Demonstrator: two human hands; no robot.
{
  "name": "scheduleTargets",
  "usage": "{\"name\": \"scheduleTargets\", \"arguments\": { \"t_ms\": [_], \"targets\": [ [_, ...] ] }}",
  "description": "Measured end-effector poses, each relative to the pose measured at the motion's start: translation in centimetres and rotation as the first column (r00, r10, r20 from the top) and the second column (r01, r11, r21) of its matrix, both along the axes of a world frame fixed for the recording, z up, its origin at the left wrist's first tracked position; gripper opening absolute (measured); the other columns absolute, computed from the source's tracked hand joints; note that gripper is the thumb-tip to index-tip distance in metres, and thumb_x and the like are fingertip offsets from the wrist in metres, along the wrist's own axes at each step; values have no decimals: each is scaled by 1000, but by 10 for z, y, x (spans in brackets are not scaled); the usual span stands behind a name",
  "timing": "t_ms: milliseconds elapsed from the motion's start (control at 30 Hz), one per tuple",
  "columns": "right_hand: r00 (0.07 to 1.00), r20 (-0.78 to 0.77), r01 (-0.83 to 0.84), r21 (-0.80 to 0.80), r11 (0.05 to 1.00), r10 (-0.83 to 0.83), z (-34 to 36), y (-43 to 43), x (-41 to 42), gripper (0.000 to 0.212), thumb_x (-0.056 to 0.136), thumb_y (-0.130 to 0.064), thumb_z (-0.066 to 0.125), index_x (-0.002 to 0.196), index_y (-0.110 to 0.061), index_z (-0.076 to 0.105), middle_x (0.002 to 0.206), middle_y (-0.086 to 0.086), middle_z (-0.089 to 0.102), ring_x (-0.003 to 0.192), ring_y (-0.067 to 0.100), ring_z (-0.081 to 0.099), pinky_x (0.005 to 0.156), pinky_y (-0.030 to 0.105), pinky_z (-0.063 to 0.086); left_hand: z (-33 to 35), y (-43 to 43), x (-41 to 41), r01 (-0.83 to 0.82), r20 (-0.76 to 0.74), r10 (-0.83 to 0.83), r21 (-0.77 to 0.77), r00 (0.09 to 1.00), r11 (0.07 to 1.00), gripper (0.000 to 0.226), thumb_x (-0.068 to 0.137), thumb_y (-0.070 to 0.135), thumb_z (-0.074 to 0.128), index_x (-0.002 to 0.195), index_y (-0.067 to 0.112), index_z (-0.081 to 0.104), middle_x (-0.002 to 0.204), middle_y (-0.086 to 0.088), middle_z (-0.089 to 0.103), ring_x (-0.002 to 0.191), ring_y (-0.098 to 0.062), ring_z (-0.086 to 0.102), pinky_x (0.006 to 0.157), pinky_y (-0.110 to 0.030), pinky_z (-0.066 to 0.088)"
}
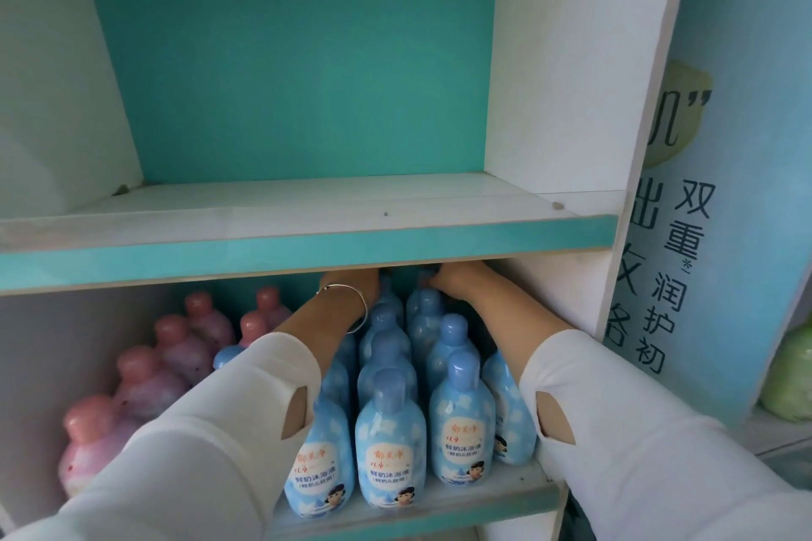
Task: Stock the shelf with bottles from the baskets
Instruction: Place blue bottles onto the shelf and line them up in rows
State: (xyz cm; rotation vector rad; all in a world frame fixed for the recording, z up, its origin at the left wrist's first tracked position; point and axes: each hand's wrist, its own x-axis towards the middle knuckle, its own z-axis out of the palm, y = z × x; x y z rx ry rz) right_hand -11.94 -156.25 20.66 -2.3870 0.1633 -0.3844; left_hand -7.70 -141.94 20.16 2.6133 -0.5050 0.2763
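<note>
Reaching deep into the white lower shelf (483, 492) among rows of pale blue plastic bottles (389, 444) labelled 鲜奶沐浴液, left hand (351, 280) (silver bangle (351, 287) at the wrist) and right hand (452, 277) at the farthest caps, grips impossible to tell under the teal-edged upper board (307, 250), pink-capped bottles (145, 382) at left.

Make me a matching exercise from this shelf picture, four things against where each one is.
Things: 1 pink bottles; 2 blue bottles; 3 bracelet; 4 poster.
Places: A left wrist; B right of the shelf unit; C lower shelf, left end; D lower shelf, right half.
Pairs: 1-C, 2-D, 3-A, 4-B.
</note>
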Motion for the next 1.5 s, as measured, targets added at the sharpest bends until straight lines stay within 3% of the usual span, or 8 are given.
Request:
{"name": "scheduleTargets", "arguments": {
  "t_ms": [100,167,300,500,733,967,1200,1500],
  "targets": [
    [998,63,-9,19,1000,8,12,6,-21,22,96,-11,50,113,2,56,110,11,57,106,21,51,88,23,41,0,0,0,11,19,-11,18,1000,1000,29,91,13,45,116,8,59,123,-13,57,113,-33,51,101,-42,40],
    [996,83,-21,90,996,14,16,6,-29,29,99,-9,44,120,7,53,114,16,57,103,23,52,74,13,44,-1,0,1,14,20,-14,-4,1000,1000,26,90,14,47,112,10,60,121,-13,58,110,-33,53,98,-43,42],
    [996,-80,44,64,997,-39,13,8,-15,19,94,-20,56,111,-11,56,126,11,56,112,22,50,88,24,39,-2,-1,2,14,11,-14,7,1000,1000,27,90,17,48,113,13,60,122,-10,59,110,-31,53,97,-42,43],
    [999,1,34,142,989,-34,13,1,-28,30,92,-14,58,118,1,55,122,18,57,116,28,52,100,34,40,-1,2,-1,45,-50,-42,57,998,997,25,91,15,46,113,9,58,120,-17,59,112,-36,54,99,-46,43],
    [999,-41,5,-172,985,-13,18,11,-34,29,94,-24,52,119,-11,54,125,10,56,117,25,51,95,30,37,22,23,-27,-1,-44,5,74,999,997,33,98,25,40,125,13,55,128,-9,55,118,-28,50,102,-37,38],
    [997,-12,-74,-300,951,73,29,36,-88,34,94,-21,53,126,-11,56,131,9,57,121,26,52,98,29,39,41,70,-90,13,-10,-13,-73,1000,997,13,88,19,44,81,16,55,89,-12,54,82,-17,43,74,-27,33],
    [985,26,-152,-310,939,169,14,76,-133,30,93,-19,55,122,-14,62,120,8,65,112,26,58,93,30,45,18,122,-140,-39,37,41,-57,998,998,29,87,3,49,106,15,67,110,-11,67,103,-29,61,86,-28,43],
    [955,-150,-295,-436,850,254,6,125,-139,42,88,-34,59,129,-24,54,117,8,63,109,27,57,87,36,47,-17,162,-158,-103,117,101,8,988,995,50,89,12,54,137,22,46,146,-14,36,133,-30,34,105,-30,32]
  ]
}}
